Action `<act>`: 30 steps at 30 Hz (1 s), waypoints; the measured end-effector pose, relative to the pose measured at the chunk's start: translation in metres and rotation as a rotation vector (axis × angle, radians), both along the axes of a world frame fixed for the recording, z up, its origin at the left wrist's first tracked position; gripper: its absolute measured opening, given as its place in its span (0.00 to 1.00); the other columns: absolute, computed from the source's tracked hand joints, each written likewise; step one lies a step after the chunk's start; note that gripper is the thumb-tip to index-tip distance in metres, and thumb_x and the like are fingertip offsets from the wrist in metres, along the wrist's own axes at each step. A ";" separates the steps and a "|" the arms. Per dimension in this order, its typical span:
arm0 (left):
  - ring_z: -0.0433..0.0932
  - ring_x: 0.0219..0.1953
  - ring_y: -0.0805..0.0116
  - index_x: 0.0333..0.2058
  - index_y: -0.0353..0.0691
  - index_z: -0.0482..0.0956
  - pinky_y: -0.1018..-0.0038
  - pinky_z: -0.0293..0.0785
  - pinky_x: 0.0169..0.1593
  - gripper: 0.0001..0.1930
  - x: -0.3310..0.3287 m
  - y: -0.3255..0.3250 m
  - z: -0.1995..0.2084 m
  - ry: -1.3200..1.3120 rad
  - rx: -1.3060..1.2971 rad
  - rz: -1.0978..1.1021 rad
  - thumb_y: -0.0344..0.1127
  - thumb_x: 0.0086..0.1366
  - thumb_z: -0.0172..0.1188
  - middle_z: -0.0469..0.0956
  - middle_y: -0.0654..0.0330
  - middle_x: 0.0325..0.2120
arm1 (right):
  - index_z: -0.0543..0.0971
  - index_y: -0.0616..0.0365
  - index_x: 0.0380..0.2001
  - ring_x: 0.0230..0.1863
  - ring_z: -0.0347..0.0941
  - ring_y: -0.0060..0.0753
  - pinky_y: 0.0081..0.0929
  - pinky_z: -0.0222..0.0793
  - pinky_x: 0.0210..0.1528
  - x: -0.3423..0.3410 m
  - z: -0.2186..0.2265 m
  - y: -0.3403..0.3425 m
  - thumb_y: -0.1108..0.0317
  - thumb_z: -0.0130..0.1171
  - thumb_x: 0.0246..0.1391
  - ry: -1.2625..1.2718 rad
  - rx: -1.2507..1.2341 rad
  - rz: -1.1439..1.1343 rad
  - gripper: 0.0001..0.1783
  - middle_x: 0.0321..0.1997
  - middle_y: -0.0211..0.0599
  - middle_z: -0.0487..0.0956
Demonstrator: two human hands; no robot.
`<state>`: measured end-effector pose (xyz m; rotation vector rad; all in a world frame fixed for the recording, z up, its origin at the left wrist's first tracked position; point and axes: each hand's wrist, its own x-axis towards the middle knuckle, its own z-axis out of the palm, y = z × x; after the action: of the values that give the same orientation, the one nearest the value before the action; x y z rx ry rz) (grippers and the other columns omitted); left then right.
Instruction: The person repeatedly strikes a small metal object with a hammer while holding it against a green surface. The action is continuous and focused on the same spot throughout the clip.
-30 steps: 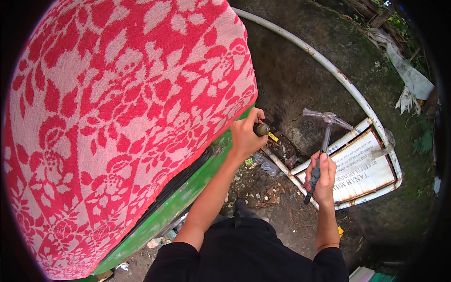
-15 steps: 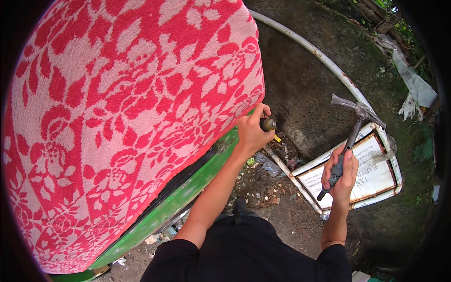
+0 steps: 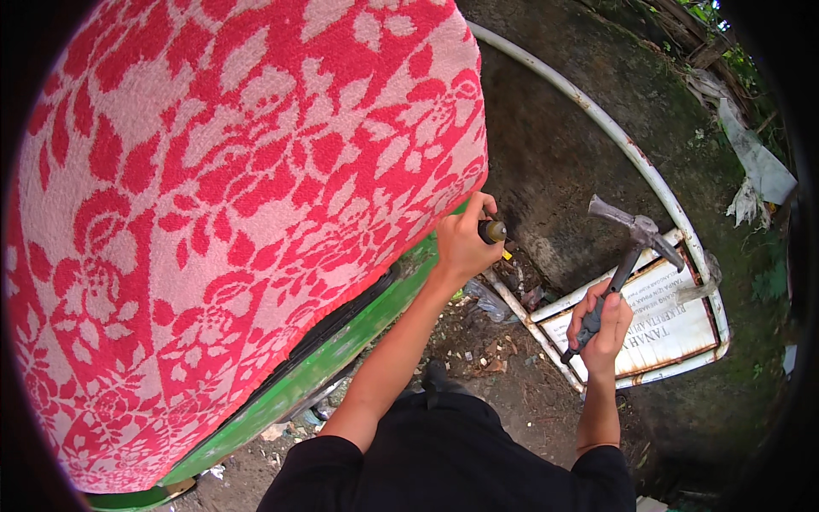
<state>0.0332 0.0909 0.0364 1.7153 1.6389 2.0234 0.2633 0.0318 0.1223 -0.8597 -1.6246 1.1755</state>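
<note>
My left hand (image 3: 463, 241) is closed around a short tool handle (image 3: 492, 231), dark with an olive rounded butt end turned up toward me. It sits right against the edge of a green panel (image 3: 341, 337), just below the hem of a red and pink floral cloth (image 3: 256, 205). The tool's far end is hidden behind my fingers. In my right hand (image 3: 601, 331) is a claw hammer (image 3: 625, 266), gripped by its dark grey handle. Its metal head is raised up and to the right, apart from the handle in my left hand.
A bent white pipe frame (image 3: 589, 107) with rust spots curves along the right side. Attached to it is a rusty-edged white sign (image 3: 657, 328), below the hammer. Litter and a clear plastic scrap (image 3: 488, 303) lie on the dirt. Torn whitish sheeting (image 3: 755, 158) hangs at the far right.
The hammer and my right hand have moved left, with the head slightly lower. My left hand keeps its hold on the handle and is nearly in the same place.
</note>
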 end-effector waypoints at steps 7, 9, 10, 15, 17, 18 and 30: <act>0.75 0.17 0.60 0.35 0.46 0.70 0.66 0.66 0.22 0.20 -0.006 -0.001 -0.001 -0.088 -0.030 -0.029 0.26 0.44 0.68 0.72 0.62 0.15 | 0.70 0.58 0.27 0.11 0.61 0.16 0.19 0.55 0.13 -0.008 -0.019 0.005 0.49 0.43 0.71 -0.312 -0.051 0.003 0.25 0.14 0.28 0.68; 0.76 0.17 0.60 0.36 0.45 0.70 0.66 0.66 0.22 0.20 -0.006 0.002 -0.001 -0.075 -0.015 -0.019 0.26 0.44 0.67 0.73 0.61 0.15 | 0.69 0.59 0.28 0.11 0.60 0.15 0.17 0.53 0.13 -0.002 0.001 0.008 0.49 0.41 0.71 -0.177 -0.004 -0.013 0.25 0.13 0.29 0.68; 0.77 0.18 0.60 0.36 0.46 0.70 0.66 0.67 0.22 0.20 -0.006 0.001 -0.001 -0.054 -0.043 -0.014 0.26 0.44 0.67 0.74 0.61 0.15 | 0.68 0.59 0.28 0.11 0.59 0.15 0.16 0.52 0.13 0.000 0.011 0.008 0.49 0.39 0.72 -0.123 0.048 -0.026 0.25 0.13 0.30 0.68; 0.80 0.21 0.59 0.37 0.46 0.70 0.65 0.68 0.23 0.21 0.005 -0.003 -0.004 0.007 -0.060 -0.023 0.27 0.43 0.67 0.78 0.60 0.18 | 0.67 0.60 0.28 0.11 0.62 0.19 0.19 0.55 0.13 -0.002 -0.009 0.004 0.49 0.37 0.72 0.106 0.096 -0.022 0.26 0.14 0.33 0.70; 0.80 0.21 0.58 0.37 0.47 0.70 0.64 0.68 0.24 0.21 0.007 -0.002 -0.006 0.006 -0.094 -0.039 0.27 0.43 0.67 0.78 0.60 0.18 | 0.69 0.60 0.26 0.14 0.65 0.21 0.22 0.57 0.15 -0.005 -0.029 0.011 0.51 0.42 0.71 -0.470 0.073 0.064 0.25 0.15 0.32 0.71; 0.81 0.22 0.58 0.37 0.47 0.71 0.63 0.69 0.24 0.22 0.006 -0.001 -0.006 0.008 -0.108 -0.040 0.27 0.42 0.67 0.78 0.60 0.18 | 0.70 0.60 0.25 0.15 0.66 0.21 0.23 0.58 0.15 -0.007 -0.030 0.009 0.52 0.43 0.71 -0.433 -0.018 0.020 0.25 0.15 0.31 0.71; 0.78 0.19 0.58 0.37 0.47 0.71 0.65 0.67 0.23 0.21 0.002 0.005 -0.019 -0.059 -0.153 -0.049 0.28 0.42 0.68 0.76 0.61 0.16 | 0.66 0.59 0.28 0.12 0.61 0.17 0.18 0.55 0.13 0.000 -0.008 -0.003 0.48 0.38 0.71 0.073 0.028 -0.039 0.26 0.13 0.32 0.68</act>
<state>0.0351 0.0961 0.0174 1.6131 1.6678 1.8557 0.2628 0.0286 0.1143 -0.8175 -1.5554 1.1417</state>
